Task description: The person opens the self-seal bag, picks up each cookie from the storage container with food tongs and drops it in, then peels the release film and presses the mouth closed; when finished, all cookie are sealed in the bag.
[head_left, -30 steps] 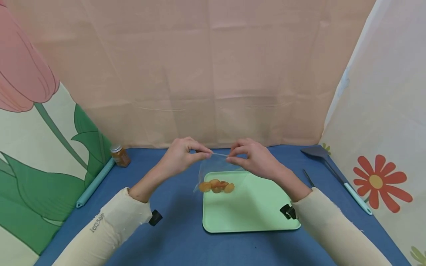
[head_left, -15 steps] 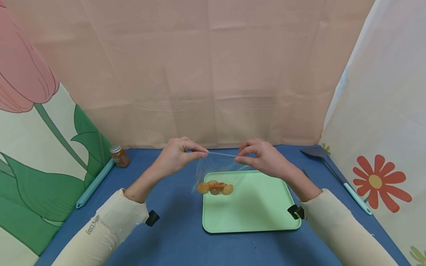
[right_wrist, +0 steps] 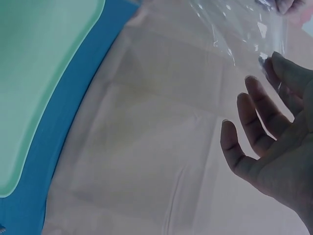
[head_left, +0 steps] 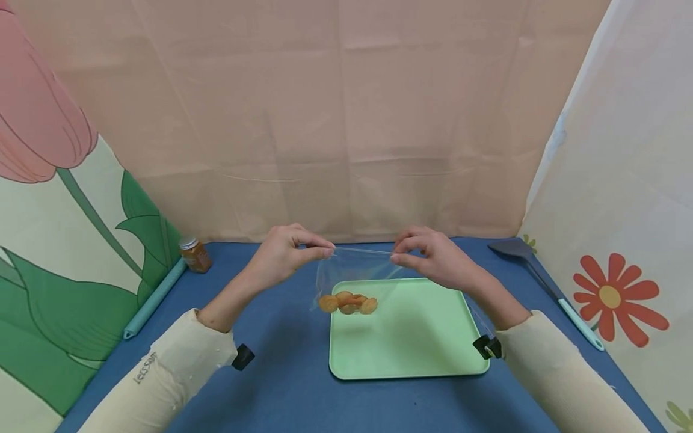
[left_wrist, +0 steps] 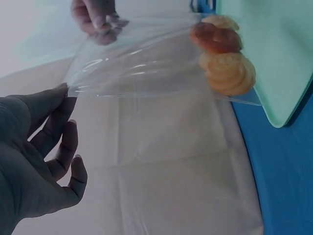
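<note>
A clear plastic bag (head_left: 357,264) hangs between both hands, its top edge pulled straight. My left hand (head_left: 287,252) pinches the top left corner between thumb and index finger; in the left wrist view that hand's other fingers curl loosely below. The right hand (head_left: 433,255) pinches the top right corner, as the right wrist view of the bag (right_wrist: 244,29) also shows. Several small cookies (head_left: 346,302), some swirled and golden, one browner cookie (left_wrist: 216,38), lie along the bag's bottom. They overlap the upper left corner of a light green tray (head_left: 411,343) in the head view.
At the back left of the blue-covered table (head_left: 292,385) stands a small brown jar (head_left: 196,255) with a silver lid, beside a long light-blue rod (head_left: 154,297). A dark turner (head_left: 541,282) with a light-blue handle lies along the right side. A beige backdrop (head_left: 346,150) closes off the rear.
Both hands have moved apart, the left one leftward and the right one rightward, spreading the bag's top edge wider. The cookies have shifted slightly left with the bag.
</note>
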Action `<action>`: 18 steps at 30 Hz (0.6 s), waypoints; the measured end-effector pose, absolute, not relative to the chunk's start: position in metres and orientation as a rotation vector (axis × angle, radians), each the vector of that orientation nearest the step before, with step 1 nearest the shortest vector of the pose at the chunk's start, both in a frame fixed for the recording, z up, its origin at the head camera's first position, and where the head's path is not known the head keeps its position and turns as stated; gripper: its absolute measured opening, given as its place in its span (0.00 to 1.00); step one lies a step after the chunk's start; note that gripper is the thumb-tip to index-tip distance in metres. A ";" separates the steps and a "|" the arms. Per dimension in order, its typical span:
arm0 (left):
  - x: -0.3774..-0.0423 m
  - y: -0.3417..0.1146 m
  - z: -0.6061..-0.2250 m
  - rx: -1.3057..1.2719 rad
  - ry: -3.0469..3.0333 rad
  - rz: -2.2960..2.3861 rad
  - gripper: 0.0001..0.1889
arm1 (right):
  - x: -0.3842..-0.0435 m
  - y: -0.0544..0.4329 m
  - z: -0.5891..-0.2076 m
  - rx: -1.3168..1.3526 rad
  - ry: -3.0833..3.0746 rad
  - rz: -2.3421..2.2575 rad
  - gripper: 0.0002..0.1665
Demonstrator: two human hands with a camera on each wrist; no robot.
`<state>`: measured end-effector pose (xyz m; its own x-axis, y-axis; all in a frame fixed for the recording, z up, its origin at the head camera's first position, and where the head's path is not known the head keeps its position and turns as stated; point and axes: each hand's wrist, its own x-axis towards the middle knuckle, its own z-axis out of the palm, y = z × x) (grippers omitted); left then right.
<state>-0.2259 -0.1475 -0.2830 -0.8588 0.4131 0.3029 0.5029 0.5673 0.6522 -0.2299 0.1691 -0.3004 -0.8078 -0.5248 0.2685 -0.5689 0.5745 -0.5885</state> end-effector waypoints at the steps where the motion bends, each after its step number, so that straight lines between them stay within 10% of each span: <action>1: -0.226 -0.148 -0.283 -0.786 -2.674 -1.172 0.08 | -0.230 0.170 -0.300 0.947 -2.730 1.063 0.05; 18: -0.226 -0.149 -0.284 -0.706 -2.650 -1.182 0.09 | -0.230 0.181 -0.303 0.965 -2.652 1.361 0.07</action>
<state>-0.2259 -0.1491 -0.2841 -0.8767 0.3558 0.3237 0.4786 0.5774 0.6615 -0.2304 0.1806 -0.3030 -0.8101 -0.5180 0.2744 -0.5251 0.4331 -0.7326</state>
